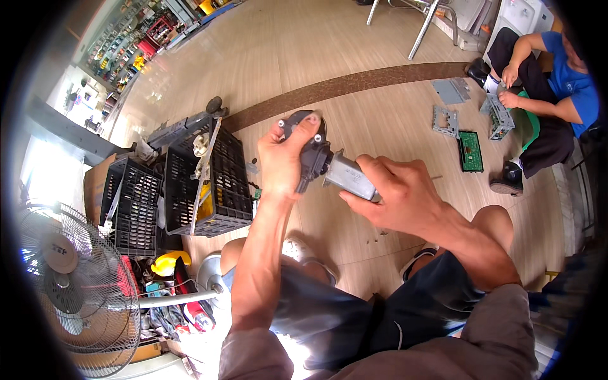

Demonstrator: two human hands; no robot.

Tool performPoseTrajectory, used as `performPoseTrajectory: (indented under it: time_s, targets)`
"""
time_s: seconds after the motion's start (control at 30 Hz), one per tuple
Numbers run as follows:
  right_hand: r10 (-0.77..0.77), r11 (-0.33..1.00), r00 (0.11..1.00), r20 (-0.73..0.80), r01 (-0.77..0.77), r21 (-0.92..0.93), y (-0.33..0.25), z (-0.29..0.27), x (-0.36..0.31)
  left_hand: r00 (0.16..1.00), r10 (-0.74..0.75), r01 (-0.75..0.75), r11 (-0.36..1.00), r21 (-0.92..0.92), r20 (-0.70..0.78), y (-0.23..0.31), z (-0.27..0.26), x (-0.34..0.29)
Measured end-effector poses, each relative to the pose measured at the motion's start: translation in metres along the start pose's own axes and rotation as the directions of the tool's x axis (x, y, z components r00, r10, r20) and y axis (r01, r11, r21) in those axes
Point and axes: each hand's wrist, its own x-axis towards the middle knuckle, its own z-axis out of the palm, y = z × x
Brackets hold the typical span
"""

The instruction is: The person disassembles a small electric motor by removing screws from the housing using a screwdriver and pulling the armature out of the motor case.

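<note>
My left hand [282, 163] is wrapped round a black plastic gear housing [315, 157], its thumb lying across the top. Against the housing's right side sits a silver metal motor can [350, 178], gripped from the right by the fingers and thumb of my right hand [405, 193]. The two parts meet or nearly meet at the can's flanged end; I cannot tell whether they are fully joined. Both hands hold them in the air over my knees, above the tiled floor.
Black crates [231, 177] with metal scrap stand at the left. A fan [69, 285] is nearer, beside tools and a yellow object [171, 262]. At the right a seated person [544, 88] handles a metal frame [499, 117]; a green circuit board [470, 151] lies nearby. Chair legs [423, 35] stand far off.
</note>
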Motion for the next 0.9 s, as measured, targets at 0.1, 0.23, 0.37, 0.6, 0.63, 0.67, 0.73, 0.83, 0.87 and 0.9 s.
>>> performPoseTrajectory:
  time_s: [0.1, 0.23, 0.37, 0.6, 0.63, 0.67, 0.73, 0.83, 0.87, 0.9]
  targets:
    - [-0.100, 0.994, 0.994, 0.046, 0.097, 0.056, 0.008, -0.010, -0.002, 1.000, 0.003, -0.004, 0.998, -0.070, -0.007, -0.012, 0.000, -0.006]
    - [0.006, 0.997, 0.988, 0.157, 0.005, -0.071, 0.002, -0.007, -0.017, 0.999, 0.028, -0.027, 0.996, 0.089, -0.015, -0.018, 0.002, -0.011]
    - [0.011, 0.999, 0.995, 0.098, -0.008, -0.039, 0.000, -0.008, -0.013, 0.999, -0.038, 0.038, 0.999, 0.005, -0.026, -0.011, 0.006, -0.009]
    - [0.004, 1.000, 0.996, 0.086, -0.004, -0.007, -0.002, -0.010, -0.009, 1.000, -0.023, 0.023, 1.000, -0.020, -0.012, -0.009, 0.008, -0.011]
    - [-0.005, 1.000, 0.998, 0.066, 0.005, -0.009, 0.000, -0.009, -0.011, 0.999, -0.033, 0.033, 0.999, -0.036, -0.010, -0.009, 0.010, -0.012]
    - [-0.014, 1.000, 0.999, 0.046, 0.014, -0.012, 0.001, -0.009, -0.011, 0.998, -0.060, 0.060, 0.998, -0.035, 0.001, -0.008, 0.009, -0.012]
    - [0.000, 1.000, 0.998, 0.056, 0.001, -0.023, -0.001, -0.007, -0.012, 0.996, -0.090, 0.091, 0.995, -0.034, 0.004, -0.008, 0.006, -0.012]
    - [0.013, 0.996, 0.996, 0.091, -0.005, -0.093, -0.005, -0.002, -0.014, 0.986, -0.163, 0.164, 0.986, -0.023, 0.021, -0.013, -0.001, -0.008]
    - [0.013, 0.989, 0.993, 0.115, 0.004, -0.151, -0.007, 0.000, -0.015, 0.978, -0.205, 0.206, 0.979, -0.014, 0.035, -0.015, -0.003, -0.007]
    - [0.014, 0.989, 0.993, 0.115, 0.003, -0.150, -0.006, 0.001, -0.016, 0.978, -0.206, 0.207, 0.978, -0.013, 0.035, -0.014, -0.004, -0.008]
